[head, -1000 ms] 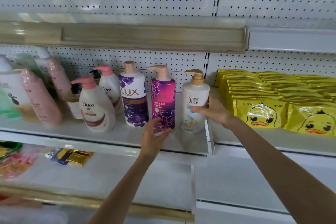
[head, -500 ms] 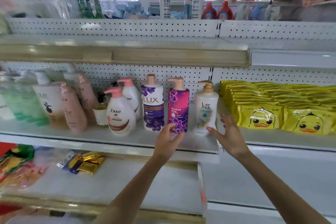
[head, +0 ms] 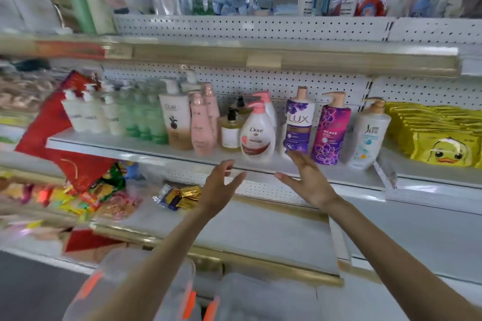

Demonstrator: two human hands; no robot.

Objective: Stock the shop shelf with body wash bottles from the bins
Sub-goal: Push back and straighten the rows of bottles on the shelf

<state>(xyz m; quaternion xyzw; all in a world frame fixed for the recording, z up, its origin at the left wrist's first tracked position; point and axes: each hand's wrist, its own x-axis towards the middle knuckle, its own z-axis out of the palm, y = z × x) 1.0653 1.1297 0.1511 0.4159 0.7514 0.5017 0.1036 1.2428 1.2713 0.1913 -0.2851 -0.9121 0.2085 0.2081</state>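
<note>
A row of body wash bottles stands on the white middle shelf [head: 146,147]: a white Dove bottle [head: 257,135] with a pink pump, a purple LUX bottle [head: 298,125], a magenta flowered bottle [head: 330,133] and a white bottle [head: 367,135] with a gold pump. My left hand [head: 220,185] hovers in front of the shelf edge, fingers spread, holding nothing. My right hand [head: 307,177] is also open and empty, its fingertips just below the LUX bottle. Clear plastic bins [head: 234,297] with orange latches sit blurred at the bottom of the view.
Further left on the shelf stand pink bottles [head: 202,122], an Olay bottle [head: 176,120] and green bottles [head: 143,117]. Yellow duck packs [head: 440,133] fill the right bay. Gold foil packets [head: 180,195] and snack bags [head: 86,195] lie on the shelf below.
Both hands have let go of the bottles and drawn back from the shelf toward me. The view has pulled away and swung left, showing more of the shelf and the bins.
</note>
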